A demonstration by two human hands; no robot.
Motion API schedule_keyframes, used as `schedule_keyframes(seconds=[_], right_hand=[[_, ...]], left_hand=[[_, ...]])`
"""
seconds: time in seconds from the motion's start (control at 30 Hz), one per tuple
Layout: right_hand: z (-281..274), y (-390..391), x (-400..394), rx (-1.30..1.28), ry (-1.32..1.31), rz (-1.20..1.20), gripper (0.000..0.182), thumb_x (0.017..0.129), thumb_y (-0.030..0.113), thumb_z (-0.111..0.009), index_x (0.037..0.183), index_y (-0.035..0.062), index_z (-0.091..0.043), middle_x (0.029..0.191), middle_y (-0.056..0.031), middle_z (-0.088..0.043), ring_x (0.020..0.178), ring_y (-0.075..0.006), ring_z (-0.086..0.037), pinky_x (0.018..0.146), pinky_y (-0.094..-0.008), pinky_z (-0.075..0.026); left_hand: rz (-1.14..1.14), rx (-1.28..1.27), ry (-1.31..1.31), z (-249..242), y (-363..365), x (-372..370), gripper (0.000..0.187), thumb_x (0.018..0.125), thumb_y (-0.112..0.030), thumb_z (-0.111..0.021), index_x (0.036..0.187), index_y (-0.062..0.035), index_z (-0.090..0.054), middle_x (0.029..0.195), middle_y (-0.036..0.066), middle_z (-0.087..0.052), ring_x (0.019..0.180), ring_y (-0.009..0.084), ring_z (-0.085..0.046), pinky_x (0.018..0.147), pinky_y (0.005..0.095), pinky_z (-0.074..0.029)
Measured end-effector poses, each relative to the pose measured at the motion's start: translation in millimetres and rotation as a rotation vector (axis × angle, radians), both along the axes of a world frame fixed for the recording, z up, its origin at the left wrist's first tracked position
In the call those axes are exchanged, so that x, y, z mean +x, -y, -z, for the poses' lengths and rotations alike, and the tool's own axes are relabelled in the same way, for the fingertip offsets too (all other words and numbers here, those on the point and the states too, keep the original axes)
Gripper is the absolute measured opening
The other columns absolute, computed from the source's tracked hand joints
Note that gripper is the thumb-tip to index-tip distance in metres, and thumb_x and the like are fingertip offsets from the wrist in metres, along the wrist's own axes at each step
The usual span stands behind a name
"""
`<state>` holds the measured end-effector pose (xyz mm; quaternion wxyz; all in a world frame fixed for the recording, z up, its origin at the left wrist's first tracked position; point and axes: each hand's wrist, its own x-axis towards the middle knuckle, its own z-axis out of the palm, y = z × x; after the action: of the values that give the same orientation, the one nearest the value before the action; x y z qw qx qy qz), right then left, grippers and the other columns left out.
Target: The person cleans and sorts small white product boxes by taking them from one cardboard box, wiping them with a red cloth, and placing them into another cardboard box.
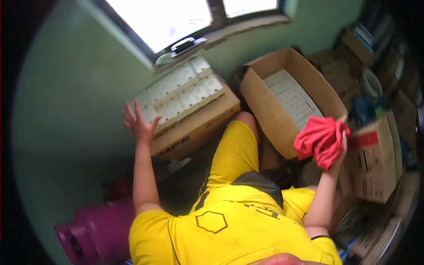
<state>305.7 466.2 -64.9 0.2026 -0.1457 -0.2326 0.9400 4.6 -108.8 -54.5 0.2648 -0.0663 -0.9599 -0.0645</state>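
My left hand is open, its fingers spread at the left end of rows of small white boxes. Those rows lie on top of a brown cardboard carton with dark printing. A bunched red cloth is gripped in my right hand, which is partly hidden behind it. Close by the cloth stands an open cardboard box with more white boxes inside. The cloth overlaps its near right corner in this view.
A window is set in the green wall behind the cartons. At lower left lies a purple gas cylinder. Another carton with a red band stands at right, with a cluttered heap of cardboard behind.
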Motion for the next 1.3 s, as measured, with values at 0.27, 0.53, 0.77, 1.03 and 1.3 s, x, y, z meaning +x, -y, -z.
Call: schedule_keyframes(seconds=[0.27,0.53,0.77,1.03,1.3], right_hand=[[4,-60,33,1.148,0.343,0.401,0.039,0.083,0.013,-0.072,0.12,0.0057,-0.06,0.114,-0.0074,-0.064,0.104,-0.017,-0.061,0.098,-0.0318,-0.046],[11,-8,27,1.703,1.221,-0.41,0.088,0.057,0.048,-0.089,0.136,0.0256,-0.055,0.164,-0.0163,-0.01,0.149,-0.0517,0.001,0.116,-0.068,-0.015],[15,-44,51,1.776,0.741,-0.331,0.036,0.067,0.013,-0.074,0.101,0.0079,-0.063,0.113,-0.0146,-0.063,0.13,-0.0444,-0.043,0.106,-0.0521,-0.04],[17,-76,66,1.242,0.49,0.084,0.031,0.07,0.006,-0.067,0.098,0.0028,-0.053,0.082,-0.0062,-0.058,0.08,-0.0158,-0.059,0.075,-0.0318,-0.049],[13,-64,66,1.472,0.698,0.085,0.033,0.069,0.009,-0.071,0.098,0.0023,-0.057,0.091,-0.0142,-0.067,0.088,-0.0271,-0.067,0.08,-0.0374,-0.053]], left_hand=[[0.984,0.308,0.035,-19,-262,45,0.058,0.079,-0.029,-0.079,0.131,-0.0109,-0.059,0.134,0.015,-0.059,0.132,0.0371,-0.047,0.115,0.0509,-0.03],[1.532,-0.492,1.059,103,-542,80,0.046,0.084,-0.024,-0.071,0.128,-0.0147,-0.065,0.13,0.016,-0.062,0.117,0.0347,-0.061,0.1,0.044,-0.048],[1.323,-1.246,1.59,209,-596,112,0.056,0.091,-0.049,-0.06,0.137,-0.016,-0.059,0.132,0.01,-0.063,0.12,0.0234,-0.057,0.099,0.0409,-0.047],[1.282,-1.178,1.166,221,-588,90,0.05,0.088,-0.038,-0.068,0.132,-0.0155,-0.064,0.129,0.01,-0.066,0.112,0.0238,-0.062,0.098,0.0435,-0.047],[0.957,-0.77,1.587,209,-588,128,0.041,0.092,-0.035,-0.059,0.127,-0.0145,-0.065,0.126,0.009,-0.067,0.111,0.0238,-0.063,0.099,0.0396,-0.046]])
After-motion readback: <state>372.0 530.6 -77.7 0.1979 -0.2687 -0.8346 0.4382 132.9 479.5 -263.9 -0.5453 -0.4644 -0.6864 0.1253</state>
